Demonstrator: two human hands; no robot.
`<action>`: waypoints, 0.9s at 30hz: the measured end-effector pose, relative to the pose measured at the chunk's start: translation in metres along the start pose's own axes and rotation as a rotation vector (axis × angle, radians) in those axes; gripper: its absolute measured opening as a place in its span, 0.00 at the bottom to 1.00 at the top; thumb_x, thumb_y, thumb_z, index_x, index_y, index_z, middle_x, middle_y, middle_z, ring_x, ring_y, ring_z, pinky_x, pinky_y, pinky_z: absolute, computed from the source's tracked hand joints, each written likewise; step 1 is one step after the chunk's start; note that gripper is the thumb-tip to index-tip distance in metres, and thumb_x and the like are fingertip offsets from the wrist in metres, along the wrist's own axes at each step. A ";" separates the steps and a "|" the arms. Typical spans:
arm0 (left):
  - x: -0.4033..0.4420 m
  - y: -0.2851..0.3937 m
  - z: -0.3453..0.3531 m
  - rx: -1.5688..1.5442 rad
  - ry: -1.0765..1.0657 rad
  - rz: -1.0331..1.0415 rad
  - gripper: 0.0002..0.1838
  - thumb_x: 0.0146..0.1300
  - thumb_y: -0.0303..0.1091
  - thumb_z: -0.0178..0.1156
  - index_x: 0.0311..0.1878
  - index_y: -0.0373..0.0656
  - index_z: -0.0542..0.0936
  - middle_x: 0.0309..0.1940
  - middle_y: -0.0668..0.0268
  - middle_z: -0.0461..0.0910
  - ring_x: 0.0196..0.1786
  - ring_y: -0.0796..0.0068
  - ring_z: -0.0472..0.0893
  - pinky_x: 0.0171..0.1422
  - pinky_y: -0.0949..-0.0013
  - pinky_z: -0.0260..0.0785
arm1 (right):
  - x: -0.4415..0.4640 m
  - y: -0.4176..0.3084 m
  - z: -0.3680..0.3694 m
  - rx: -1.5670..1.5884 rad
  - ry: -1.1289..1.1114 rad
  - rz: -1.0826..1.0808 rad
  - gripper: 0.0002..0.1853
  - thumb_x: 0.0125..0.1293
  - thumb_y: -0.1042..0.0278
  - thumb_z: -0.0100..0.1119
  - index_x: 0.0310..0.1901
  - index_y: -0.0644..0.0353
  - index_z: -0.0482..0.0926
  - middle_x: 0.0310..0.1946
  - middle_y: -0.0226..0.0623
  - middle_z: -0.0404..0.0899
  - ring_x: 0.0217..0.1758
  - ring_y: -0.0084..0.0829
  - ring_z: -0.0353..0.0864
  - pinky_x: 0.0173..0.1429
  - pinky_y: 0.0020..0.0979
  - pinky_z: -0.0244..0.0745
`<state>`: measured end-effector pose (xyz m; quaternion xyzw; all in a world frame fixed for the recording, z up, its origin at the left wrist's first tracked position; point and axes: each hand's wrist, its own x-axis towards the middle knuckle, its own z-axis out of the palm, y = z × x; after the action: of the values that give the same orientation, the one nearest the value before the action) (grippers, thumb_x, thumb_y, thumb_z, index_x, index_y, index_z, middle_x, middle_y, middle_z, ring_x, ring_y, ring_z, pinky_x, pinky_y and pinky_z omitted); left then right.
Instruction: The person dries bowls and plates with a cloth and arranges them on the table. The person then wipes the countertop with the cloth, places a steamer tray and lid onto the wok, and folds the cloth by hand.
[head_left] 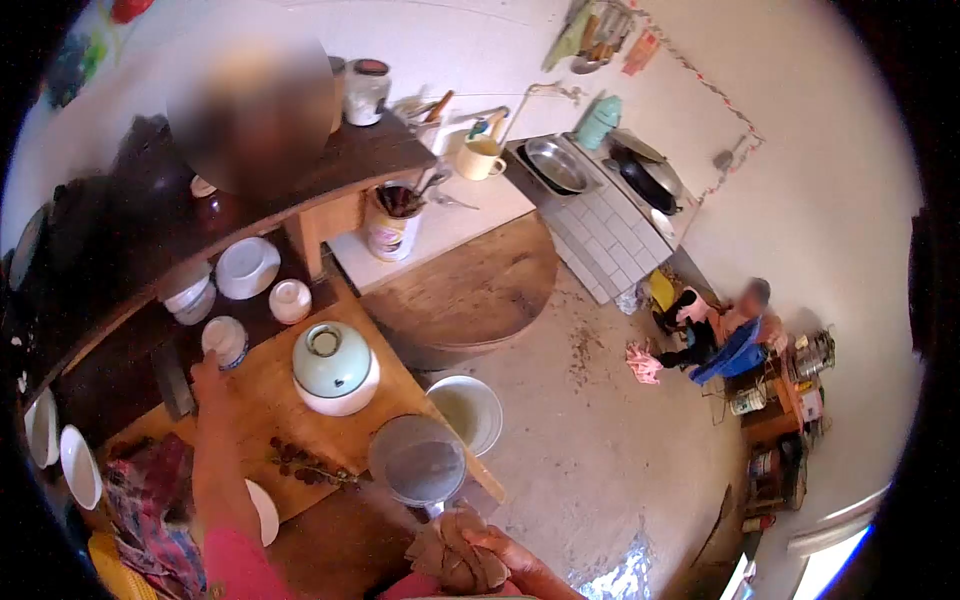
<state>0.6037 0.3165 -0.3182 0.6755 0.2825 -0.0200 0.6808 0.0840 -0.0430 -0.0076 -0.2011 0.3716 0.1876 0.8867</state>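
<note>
My left hand [207, 371] reaches forward across the wooden table, its fingers at the near rim of a small white bowl [225, 342] on the dark shelf. A brown cloth [455, 553] is bunched in my right hand [503, 552], low in front of my body. From the cloth a light handle runs up to a grey metal saucepan [418, 460] at the table's corner; whether my fingers also grip that handle is hidden. Beside the pan stands a pale blue lidded pot [335, 368]. A bunch of dark grapes [308, 467] lies on the tabletop.
White bowls [247, 268] sit under the raised dark shelf [370, 165]. A white bucket [467, 412] stands on the floor beyond the table edge, near a round wooden board [470, 285]. A person [735, 335] sits by the right wall. The floor looks wet in places.
</note>
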 end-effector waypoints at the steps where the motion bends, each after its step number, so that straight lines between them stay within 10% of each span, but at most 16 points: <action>1: 0.011 -0.009 -0.011 0.107 0.023 0.013 0.27 0.55 0.44 0.70 0.47 0.29 0.77 0.41 0.58 0.80 0.42 0.65 0.81 0.36 0.62 0.73 | -0.019 -0.012 0.013 0.071 -0.114 -0.035 0.27 0.68 0.58 0.61 0.63 0.64 0.68 0.54 0.44 0.77 0.56 0.38 0.79 0.63 0.38 0.75; 11: -0.369 0.081 0.093 -0.095 -0.446 0.513 0.15 0.72 0.32 0.50 0.56 0.36 0.76 0.53 0.62 0.76 0.55 0.71 0.77 0.55 0.70 0.74 | -0.058 -0.081 -0.077 0.019 0.074 -0.772 0.19 0.71 0.63 0.57 0.58 0.63 0.74 0.52 0.34 0.79 0.57 0.29 0.77 0.62 0.35 0.73; 14: -0.511 0.095 0.164 -0.106 -0.709 0.360 0.21 0.75 0.43 0.46 0.58 0.36 0.75 0.54 0.60 0.77 0.59 0.69 0.75 0.62 0.65 0.70 | -0.059 -0.100 -0.093 -0.384 0.079 -0.864 0.13 0.72 0.64 0.56 0.53 0.61 0.79 0.49 0.29 0.81 0.54 0.25 0.78 0.59 0.32 0.73; 17: -0.606 0.064 0.243 -0.458 -1.073 0.104 0.29 0.76 0.54 0.42 0.64 0.38 0.71 0.58 0.61 0.75 0.62 0.65 0.73 0.70 0.58 0.62 | -0.049 -0.129 -0.102 -1.178 -0.060 -1.060 0.19 0.70 0.57 0.58 0.58 0.56 0.77 0.55 0.47 0.77 0.63 0.45 0.73 0.69 0.45 0.64; 19: -0.681 0.067 0.305 -0.767 -1.092 -0.210 0.32 0.75 0.57 0.41 0.68 0.39 0.66 0.62 0.62 0.72 0.64 0.64 0.71 0.71 0.58 0.60 | -0.030 -0.155 -0.126 -1.218 0.006 -1.482 0.20 0.69 0.58 0.55 0.59 0.55 0.76 0.59 0.52 0.73 0.67 0.53 0.66 0.74 0.50 0.54; 27: -0.841 -0.001 0.435 -0.286 -1.231 -0.391 0.30 0.75 0.52 0.46 0.69 0.41 0.65 0.64 0.63 0.71 0.64 0.68 0.72 0.69 0.64 0.62 | -0.107 -0.321 -0.287 -0.934 0.606 -1.213 0.16 0.71 0.64 0.48 0.53 0.65 0.75 0.47 0.52 0.79 0.52 0.53 0.77 0.61 0.43 0.71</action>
<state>0.0529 -0.3868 -0.0048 0.3797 -0.0407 -0.4880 0.7849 0.0020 -0.4775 -0.0438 -0.7569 0.3053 -0.2513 0.5202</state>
